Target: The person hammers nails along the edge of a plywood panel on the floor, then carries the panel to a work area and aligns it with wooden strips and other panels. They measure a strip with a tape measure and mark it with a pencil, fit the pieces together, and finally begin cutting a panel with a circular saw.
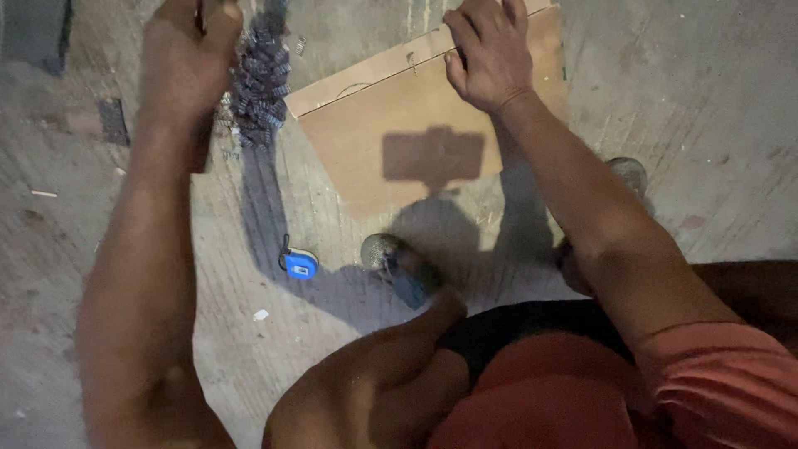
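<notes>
Knee (374, 391): bent under me, because I squat low over floor (706, 100).
Left hand (184, 62): fist closed on something thin, above pile of metal springs (259, 75).
Right hand (490, 54): fingers curled, pressing cardboard (391, 125) flat on floor.
Tape measure (299, 263): blue, near my foot.

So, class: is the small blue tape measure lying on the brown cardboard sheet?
No, the small blue tape measure lies on the bare concrete floor, apart from the brown cardboard sheet.

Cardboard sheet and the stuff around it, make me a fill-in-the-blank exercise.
1. The right hand rests on a sheet of ____.
2. The small tape measure on the concrete floor is ____ in colour.
3. The left hand holds up a bunch of metal springs, to the ____ of the sheet.

Missing words: cardboard; blue; left
</notes>
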### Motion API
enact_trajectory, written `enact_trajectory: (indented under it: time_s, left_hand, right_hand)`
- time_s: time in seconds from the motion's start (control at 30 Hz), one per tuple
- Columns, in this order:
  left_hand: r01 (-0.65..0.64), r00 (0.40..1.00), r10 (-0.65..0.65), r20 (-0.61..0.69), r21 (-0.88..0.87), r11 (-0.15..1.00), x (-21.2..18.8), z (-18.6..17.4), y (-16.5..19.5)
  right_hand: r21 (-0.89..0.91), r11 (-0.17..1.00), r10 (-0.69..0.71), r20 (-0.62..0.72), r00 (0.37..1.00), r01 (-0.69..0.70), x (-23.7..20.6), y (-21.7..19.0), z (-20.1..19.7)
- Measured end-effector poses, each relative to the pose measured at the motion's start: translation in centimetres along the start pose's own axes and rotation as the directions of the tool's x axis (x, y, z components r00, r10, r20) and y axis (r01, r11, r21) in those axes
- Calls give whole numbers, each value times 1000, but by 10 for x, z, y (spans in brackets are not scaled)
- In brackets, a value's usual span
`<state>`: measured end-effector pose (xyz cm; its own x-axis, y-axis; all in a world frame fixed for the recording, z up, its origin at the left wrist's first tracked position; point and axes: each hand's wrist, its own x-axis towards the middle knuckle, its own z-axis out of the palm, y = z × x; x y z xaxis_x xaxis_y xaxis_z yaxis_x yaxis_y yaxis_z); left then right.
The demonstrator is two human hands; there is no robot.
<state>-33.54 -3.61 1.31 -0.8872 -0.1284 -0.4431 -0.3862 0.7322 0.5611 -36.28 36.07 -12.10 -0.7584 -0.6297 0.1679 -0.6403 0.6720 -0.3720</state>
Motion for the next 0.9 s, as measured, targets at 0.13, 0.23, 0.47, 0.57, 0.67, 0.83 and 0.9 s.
enact_trajectory:
  time_s: [0.13, 0.23, 0.47, 0.57, 0.67, 0.83, 0.9]
  left_hand:
    - [-300, 940, 280, 194, 78, 951, -1, 16, -3]
    - [-140, 931, 54, 360, 218, 966, -3, -1, 2]
    - [81, 996, -92, -3, -445, 892, -18, 8, 24]
    - [-148, 926, 109, 362, 82, 986, -32, 23, 18]
    - [-150, 945, 62, 321, 258, 955, -36, 20, 8]
    - [32, 999, -34, -30, -65, 997, -51, 38, 0]
    - [25, 999, -26, 38, 26, 999, -61, 54, -3]
  right_hand:
    - [30, 999, -19, -15, 1000, 19, 4, 5, 5]
    - [-51, 997, -54, -23, 998, 52, 3, 11, 6]
    - [-55, 998, -40, -33, 999, 38, -1, 10, 7]
    - [-84, 994, -77, -72, 994, 71, -3, 9, 5]
    - [-66, 996, -61, -50, 997, 58, -5, 9, 4]
    - [-82, 993, -93, -76, 993, 87, -8, 9, 3]
    - [-30, 998, -54, -59, 997, 53, -9, 8, 3]
